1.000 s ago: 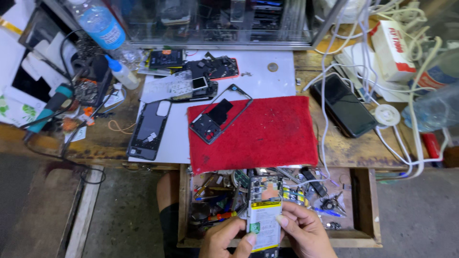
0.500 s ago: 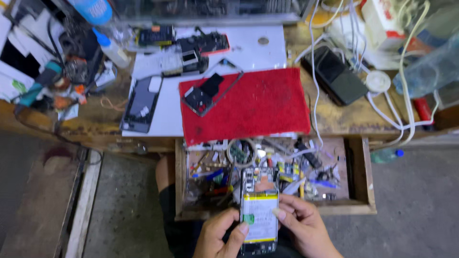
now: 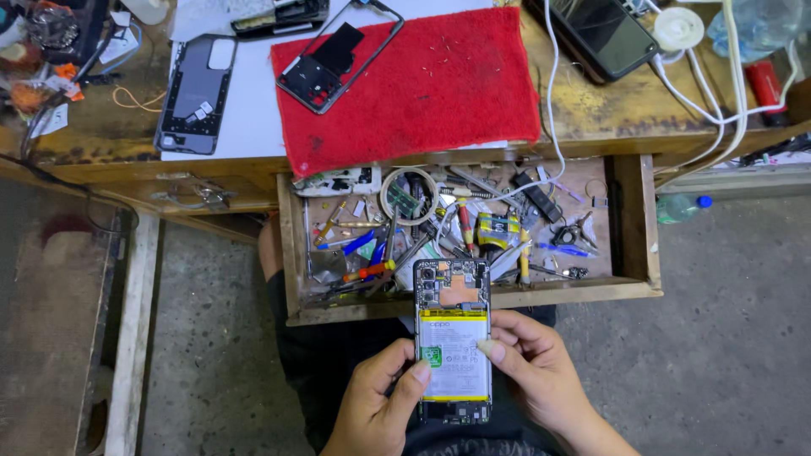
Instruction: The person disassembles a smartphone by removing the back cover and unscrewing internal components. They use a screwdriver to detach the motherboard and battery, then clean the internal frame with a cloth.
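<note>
Over an open drawer (image 3: pixel 635 221) of tools, both hands cradle an opened phone (image 3: pixel 454 340), back up, battery exposed. The left hand (image 3: pixel 378 405) fingers pinch its edge; the right hand (image 3: pixel 534 371) fingers press the opposite side, steadying it.

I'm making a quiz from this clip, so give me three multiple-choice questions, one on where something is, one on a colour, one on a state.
1. Where is the opened phone?
A. on the cloth
B. in both hands, in front of the drawer
C. inside the drawer

2. What colour is the cloth?
A. red
B. blue
C. green

3. How is the drawer?
A. shut
B. taken out
C. pulled open

Answers:
1 B: the left hand and right hand grip its sides.
2 A: it lies red on the bench.
3 C: its tools lie in view.
</note>
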